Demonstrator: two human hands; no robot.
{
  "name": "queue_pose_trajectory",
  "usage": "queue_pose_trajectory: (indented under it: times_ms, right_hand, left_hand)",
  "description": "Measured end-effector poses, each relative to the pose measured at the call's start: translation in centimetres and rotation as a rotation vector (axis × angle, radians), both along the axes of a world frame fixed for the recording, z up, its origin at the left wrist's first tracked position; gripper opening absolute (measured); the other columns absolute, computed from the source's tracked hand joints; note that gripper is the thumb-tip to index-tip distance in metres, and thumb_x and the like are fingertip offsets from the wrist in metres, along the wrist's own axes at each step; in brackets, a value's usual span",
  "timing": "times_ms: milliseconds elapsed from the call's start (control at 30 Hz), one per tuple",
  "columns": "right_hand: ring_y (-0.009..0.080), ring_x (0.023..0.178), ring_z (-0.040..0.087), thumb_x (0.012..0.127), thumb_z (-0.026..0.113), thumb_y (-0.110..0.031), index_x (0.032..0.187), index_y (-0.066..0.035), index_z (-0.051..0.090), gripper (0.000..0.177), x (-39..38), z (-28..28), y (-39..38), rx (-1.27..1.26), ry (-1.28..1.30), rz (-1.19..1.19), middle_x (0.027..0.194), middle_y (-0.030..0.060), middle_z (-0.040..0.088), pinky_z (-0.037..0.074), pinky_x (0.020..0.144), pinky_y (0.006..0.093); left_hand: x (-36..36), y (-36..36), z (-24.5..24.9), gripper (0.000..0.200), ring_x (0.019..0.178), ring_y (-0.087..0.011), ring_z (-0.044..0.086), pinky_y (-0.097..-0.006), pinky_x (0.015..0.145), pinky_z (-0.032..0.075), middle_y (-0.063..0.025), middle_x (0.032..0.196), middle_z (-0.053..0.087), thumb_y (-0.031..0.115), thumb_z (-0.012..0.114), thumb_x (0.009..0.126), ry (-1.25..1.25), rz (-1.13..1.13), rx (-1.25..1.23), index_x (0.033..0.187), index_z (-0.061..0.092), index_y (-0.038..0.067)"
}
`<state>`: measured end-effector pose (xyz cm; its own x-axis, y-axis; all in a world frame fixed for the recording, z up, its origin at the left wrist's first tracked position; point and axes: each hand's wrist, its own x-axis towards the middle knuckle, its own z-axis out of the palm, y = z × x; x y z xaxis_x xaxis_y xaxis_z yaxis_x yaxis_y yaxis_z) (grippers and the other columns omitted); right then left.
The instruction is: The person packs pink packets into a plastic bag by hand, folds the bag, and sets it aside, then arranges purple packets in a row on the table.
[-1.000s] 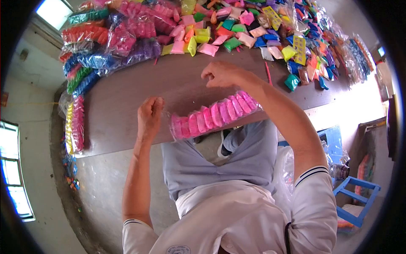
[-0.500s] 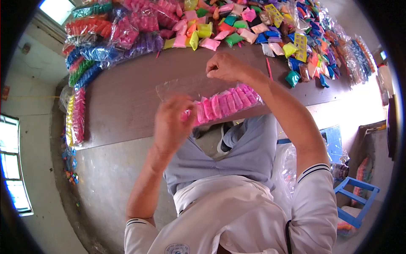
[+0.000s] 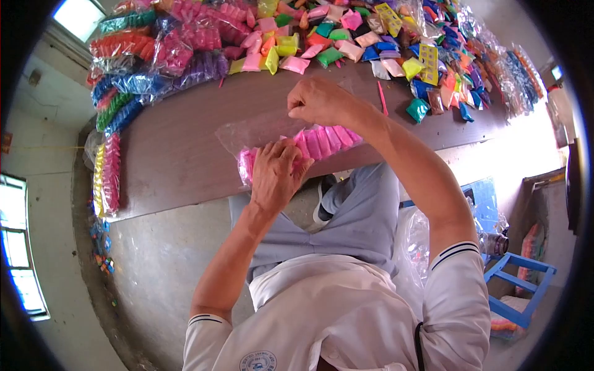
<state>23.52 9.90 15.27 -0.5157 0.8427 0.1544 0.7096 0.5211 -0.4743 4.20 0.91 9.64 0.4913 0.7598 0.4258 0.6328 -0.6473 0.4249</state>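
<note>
A clear plastic bag (image 3: 232, 136) with a row of bright pink packets (image 3: 328, 141) lies along the near edge of the brown table. My left hand (image 3: 276, 170) rests on the left part of this row, its fingers apart and bent over the packets, the thumb to the right. Above and beyond the row, my right hand (image 3: 318, 102) is closed in a fist with the knuckles turned left. Whatever may be inside those fingers is hidden.
Loose coloured packets (image 3: 340, 37) heap along the table's far side. Bagged rows (image 3: 130, 80) are stacked at far left, and a pink row (image 3: 111, 170) lies at the left edge. A red stick (image 3: 382, 98) lies right of my fist. A blue stool frame (image 3: 523, 287) stands at right.
My left hand, blurred above the left end of the row before, has come down onto the packets. The row's left end now sits further left. My right hand stays closed, slightly further left in view.
</note>
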Motion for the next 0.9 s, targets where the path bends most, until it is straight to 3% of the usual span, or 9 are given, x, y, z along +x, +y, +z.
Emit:
queue_pose_trajectory:
  times_ms: [300,400,533,600,700,900]
  right_hand:
    - [0.0364,0.079,0.068,0.081,0.065,-0.02,0.076,-0.002,0.069,0.019,-0.8,-0.1,-4.1,0.19,-0.129,0.029,0.078,0.0183,0.069,0.054,0.074,0.0487]
    - [0.0351,0.081,0.065,0.081,0.063,-0.017,0.074,-0.004,0.066,0.016,-0.8,-0.7,-6.1,0.315,-0.176,0.041,0.077,0.0163,0.066,0.054,0.075,0.0467]
    - [0.0324,0.085,0.062,0.078,0.063,-0.012,0.075,-0.005,0.065,0.008,-0.9,-1.0,-8.8,0.288,-0.14,0.013,0.08,0.0134,0.064,0.053,0.076,0.043]
    - [0.0297,0.094,0.06,0.079,0.064,-0.014,0.08,-0.006,0.067,0.009,-0.9,-2.2,-9.8,0.319,-0.185,0.006,0.088,0.0115,0.064,0.052,0.08,0.0415]
    - [0.0265,0.098,0.058,0.078,0.063,-0.012,0.084,-0.006,0.067,0.01,-1.2,-3.8,-10.9,0.369,-0.206,-0.089,0.094,0.0097,0.062,0.05,0.085,0.0395]
    - [0.0252,0.103,0.056,0.074,0.065,-0.013,0.094,-0.001,0.07,0.024,-1.4,-4.9,-12.1,0.562,-0.243,-0.142,0.103,0.0104,0.061,0.049,0.087,0.0385]
  left_hand:
    - [-0.2,0.3,-1.6,0.024,0.091,-0.0313,0.062,-0.0434,0.08,0.046,-0.0086,0.103,0.068,0.024,0.08,0.082,-0.085,0.019,0.076,0.085,0.064,0.007]
    - [-0.1,0.3,-1.7,0.025,0.09,-0.0315,0.063,-0.0438,0.082,0.047,-0.0084,0.101,0.068,0.025,0.079,0.082,-0.102,0.023,0.147,0.086,0.064,0.006]
    - [0.0,0.2,-1.9,0.023,0.091,-0.0313,0.064,-0.0442,0.084,0.048,-0.0083,0.099,0.069,0.024,0.079,0.082,-0.131,0.022,0.2,0.087,0.065,0.006]
    - [0.0,0.0,-1.7,0.023,0.097,-0.0319,0.063,-0.0455,0.091,0.048,-0.0115,0.101,0.068,0.022,0.074,0.084,-0.087,0.019,0.162,0.095,0.065,0.004]
    - [0.0,-0.2,-1.8,0.019,0.1,-0.0319,0.063,-0.0465,0.093,0.047,-0.011,0.102,0.068,0.018,0.074,0.083,-0.061,0.018,0.089,0.094,0.065,0.005]
    - [-0.9,-1.3,-0.7,0.018,0.097,-0.0312,0.066,-0.0431,0.089,0.05,-0.0092,0.103,0.07,0.004,0.078,0.075,-0.101,0.051,0.127,0.09,0.067,0.004]
